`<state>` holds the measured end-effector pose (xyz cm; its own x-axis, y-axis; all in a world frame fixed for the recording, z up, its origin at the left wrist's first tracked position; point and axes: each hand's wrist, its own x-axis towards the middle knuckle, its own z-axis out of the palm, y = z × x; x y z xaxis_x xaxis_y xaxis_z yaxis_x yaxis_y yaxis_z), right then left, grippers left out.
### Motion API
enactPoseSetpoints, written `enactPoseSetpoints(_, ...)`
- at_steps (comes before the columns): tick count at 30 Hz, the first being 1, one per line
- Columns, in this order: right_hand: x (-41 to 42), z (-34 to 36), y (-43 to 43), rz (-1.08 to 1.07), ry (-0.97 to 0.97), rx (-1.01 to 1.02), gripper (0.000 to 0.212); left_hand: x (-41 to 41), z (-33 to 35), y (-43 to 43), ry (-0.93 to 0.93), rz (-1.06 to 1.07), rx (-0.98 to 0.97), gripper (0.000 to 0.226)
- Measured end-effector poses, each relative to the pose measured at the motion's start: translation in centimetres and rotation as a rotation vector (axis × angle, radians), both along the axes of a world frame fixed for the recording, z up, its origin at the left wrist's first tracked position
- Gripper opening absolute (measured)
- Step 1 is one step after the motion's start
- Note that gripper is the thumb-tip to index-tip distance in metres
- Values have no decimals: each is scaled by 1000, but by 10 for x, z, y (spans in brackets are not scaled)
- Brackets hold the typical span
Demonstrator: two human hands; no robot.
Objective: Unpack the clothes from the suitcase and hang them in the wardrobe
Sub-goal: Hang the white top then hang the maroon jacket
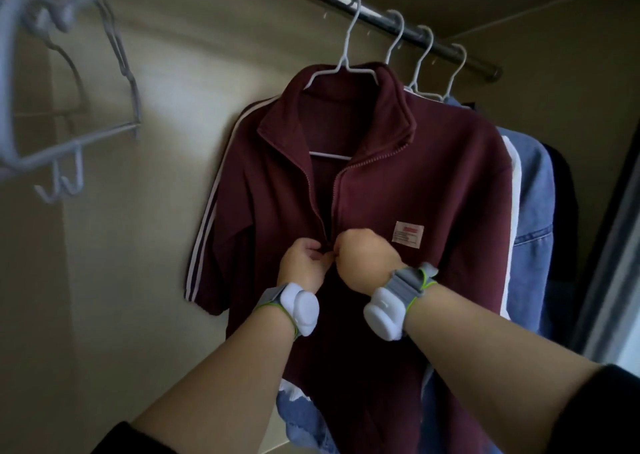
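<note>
A maroon zip jacket with white sleeve stripes hangs on a white hanger from the wardrobe's metal rail. Its zip is open from the collar down to chest height. My left hand and my right hand meet at the zip there, fingers curled, each pinching the jacket's front at the zipper. The slider itself is hidden behind my fingers. Both wrists carry grey bands with white pods.
Behind the jacket hang a white garment, a blue denim shirt and a dark garment on further hangers. Empty white hangers dangle close at the upper left. The wardrobe's back wall is beige; a door frame stands right.
</note>
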<state>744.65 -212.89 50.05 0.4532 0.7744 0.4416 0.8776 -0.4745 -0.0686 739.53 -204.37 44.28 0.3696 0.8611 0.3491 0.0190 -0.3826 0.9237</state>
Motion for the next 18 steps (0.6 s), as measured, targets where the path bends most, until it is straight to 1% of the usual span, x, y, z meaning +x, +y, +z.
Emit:
enactPoseSetpoints(3,-4,-7,6,-30,47,-3,29,4,5,-3,13,-1,15,20)
enactPoseSetpoints(7,-3,-10,6,-61,126,65,29,5,4,3,-20,-46,-47,11)
enactPoseSetpoints(10,2,-7,3,-57,220,86,25,2,-2,-2,-180,-118,-189,11)
enactPoseSetpoints(12,2,-7,2,-15,271,110,33,-5,-8,-11,-274,-157,-251,14)
enactPoseSetpoints(14,-1,-7,4,-5,322,131,43,-8,-13,-14,-315,-173,-246,12)
enactPoseSetpoints(15,-2,-6,5,-9,340,137,44,-10,-15,-15,-324,-168,-234,12)
enactPoseSetpoints(18,-10,-4,12,-25,410,150,40,-22,-16,-15,-326,-166,-198,16)
